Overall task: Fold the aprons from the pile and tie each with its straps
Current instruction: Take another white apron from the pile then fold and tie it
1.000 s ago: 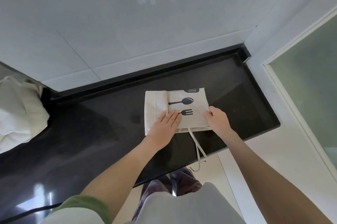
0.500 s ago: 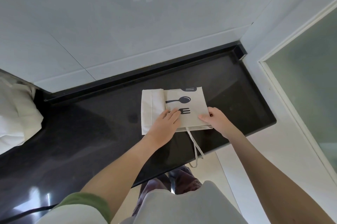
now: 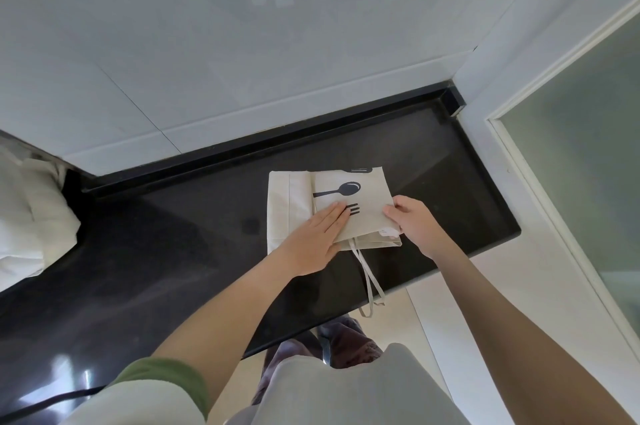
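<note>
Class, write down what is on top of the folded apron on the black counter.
The left hand lies flat on the folded apron, covering part of the fork print. The right hand grips its right edge. Fabric beneath both hands is hidden.

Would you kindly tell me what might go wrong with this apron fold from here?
The straps dangle over the counter edge and may snag on the person's body or tug the apron off square. Only the flat left hand pins the layers, so they might slide if the right hand pulls the edge it pinches.
</note>
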A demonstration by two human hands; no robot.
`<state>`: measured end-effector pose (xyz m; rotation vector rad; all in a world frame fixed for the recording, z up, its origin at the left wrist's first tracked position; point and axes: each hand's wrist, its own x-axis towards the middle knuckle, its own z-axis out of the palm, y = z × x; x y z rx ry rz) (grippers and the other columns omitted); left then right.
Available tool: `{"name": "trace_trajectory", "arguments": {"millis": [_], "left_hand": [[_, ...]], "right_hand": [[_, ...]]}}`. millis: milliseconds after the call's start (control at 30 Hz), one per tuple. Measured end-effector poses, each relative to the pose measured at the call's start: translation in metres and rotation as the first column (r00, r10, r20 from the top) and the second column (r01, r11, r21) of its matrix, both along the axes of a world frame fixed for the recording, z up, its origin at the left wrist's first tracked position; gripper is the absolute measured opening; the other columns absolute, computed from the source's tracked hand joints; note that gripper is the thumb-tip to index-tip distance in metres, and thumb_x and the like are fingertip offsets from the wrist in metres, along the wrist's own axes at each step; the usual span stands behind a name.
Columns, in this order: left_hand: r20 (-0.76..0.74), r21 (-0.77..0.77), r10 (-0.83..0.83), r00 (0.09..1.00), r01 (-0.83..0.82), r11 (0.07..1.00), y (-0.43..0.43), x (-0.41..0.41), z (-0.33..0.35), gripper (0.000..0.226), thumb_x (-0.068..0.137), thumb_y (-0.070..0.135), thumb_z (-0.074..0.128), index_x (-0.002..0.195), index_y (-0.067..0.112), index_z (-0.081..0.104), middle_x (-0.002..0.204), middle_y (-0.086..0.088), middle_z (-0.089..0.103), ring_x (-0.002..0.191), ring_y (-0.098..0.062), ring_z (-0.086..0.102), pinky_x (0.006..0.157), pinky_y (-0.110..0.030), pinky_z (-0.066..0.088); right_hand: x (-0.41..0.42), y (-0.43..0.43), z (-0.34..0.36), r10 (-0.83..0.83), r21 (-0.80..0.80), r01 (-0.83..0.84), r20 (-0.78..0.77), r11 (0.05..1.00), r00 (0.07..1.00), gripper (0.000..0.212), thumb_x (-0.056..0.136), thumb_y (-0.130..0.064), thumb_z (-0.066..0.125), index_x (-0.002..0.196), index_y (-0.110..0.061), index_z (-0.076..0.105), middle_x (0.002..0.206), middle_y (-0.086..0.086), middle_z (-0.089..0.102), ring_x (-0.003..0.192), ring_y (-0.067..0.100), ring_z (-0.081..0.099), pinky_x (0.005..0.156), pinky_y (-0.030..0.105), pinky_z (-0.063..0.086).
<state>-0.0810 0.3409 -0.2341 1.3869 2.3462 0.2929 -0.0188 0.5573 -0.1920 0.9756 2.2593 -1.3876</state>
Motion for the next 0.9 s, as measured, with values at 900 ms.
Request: {"name": "trace_trajectory", "arguments": {"millis": [900], "left_hand": [[-0.038, -0.064, -0.194, 0.980, 0.191, 0.979, -0.003, -0.003, -0.009, 0.061, 0.105, 0.016, 0.034, 0.152, 0.038, 0.002, 0.155, 0.006, -0.021, 0.136, -0.016, -0.032, 0.105, -0.025, -0.027]], "right_hand": [[0.015, 0.000, -0.003, -0.209, -0.432, 0.271, 0.186, 0.860, 0.960, 0.026, 0.099, -0.020, 0.053, 0.125, -0.017, 0.056, 0.123, 0.003, 0.060, 0.114, 0.020, 0.056, 0.092, 0.034, 0.053]]}}
